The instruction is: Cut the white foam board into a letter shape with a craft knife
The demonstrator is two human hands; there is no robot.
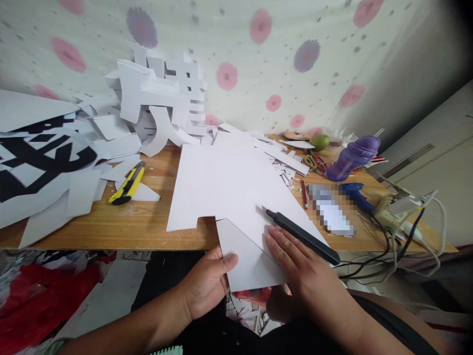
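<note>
A large white foam board (225, 185) lies over the table's front edge. A cut line runs slantwise across it, setting off a greyer flap (246, 261) that overhangs the edge. My left hand (207, 282) grips the flap's left side, thumb on top and fingers beneath. On the flap's right side rests my right hand (301, 264), fingers laid together on top, with what looks like its thumb below. Beside these fingers a black utility knife (303, 236) lies on the board, blade out and pointing up-left. A yellow utility knife (127, 183) lies farther left on the table.
White cut letter shapes (158, 93) stand piled at the back left. Scissors (316, 162), a purple bottle (353, 157), a red pencil (304, 195), a blue glue gun (357, 195) and tangled cables (397, 241) occupy the right. Offcuts (251, 313) lie below the table edge.
</note>
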